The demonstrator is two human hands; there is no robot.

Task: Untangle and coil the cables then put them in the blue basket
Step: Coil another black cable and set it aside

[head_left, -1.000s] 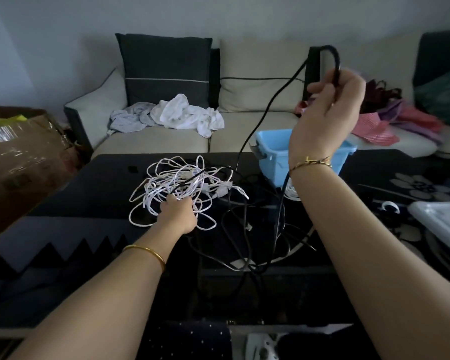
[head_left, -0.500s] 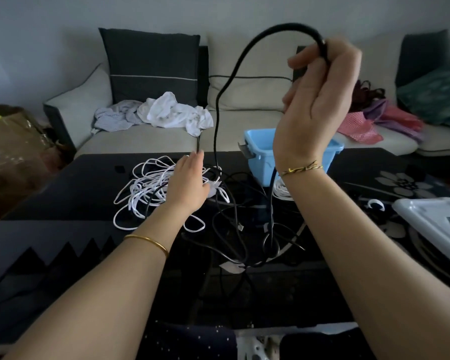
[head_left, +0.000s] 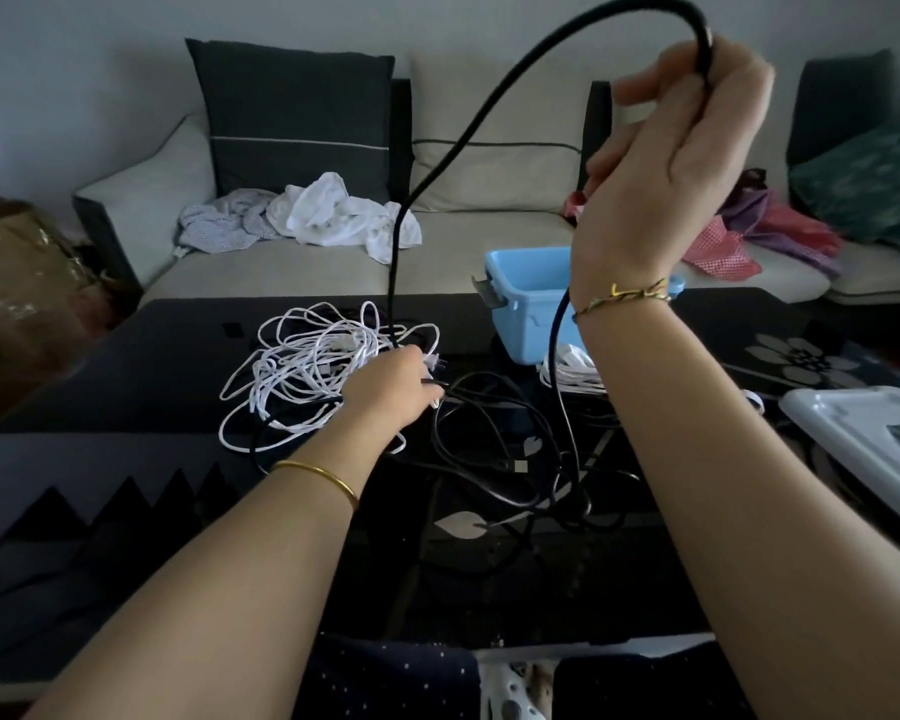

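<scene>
My right hand (head_left: 681, 148) is raised high and grips a thick black cable (head_left: 468, 142). The cable arcs over my fingers and drops to the dark glass table (head_left: 126, 387). My left hand (head_left: 391, 387) sits where this cable meets the table, at the right edge of a tangled white cable (head_left: 302, 366), its fingers curled down around the black cable. More black cable loops (head_left: 515, 459) lie loose in front. The blue basket (head_left: 526, 314) stands behind my right wrist, and a small white cable bundle (head_left: 572, 366) lies at its foot.
A white plastic lid (head_left: 863, 439) lies at the table's right edge. Behind the table is a sofa (head_left: 468, 252) with crumpled clothes (head_left: 323, 215) and cushions. A cardboard box (head_left: 17, 283) stands at the left.
My right hand has lifted the black cable higher, making a taller arc. My left hand went from the white tangle, lifted open, then came down onto the black cable at the tangle's right edge.
</scene>
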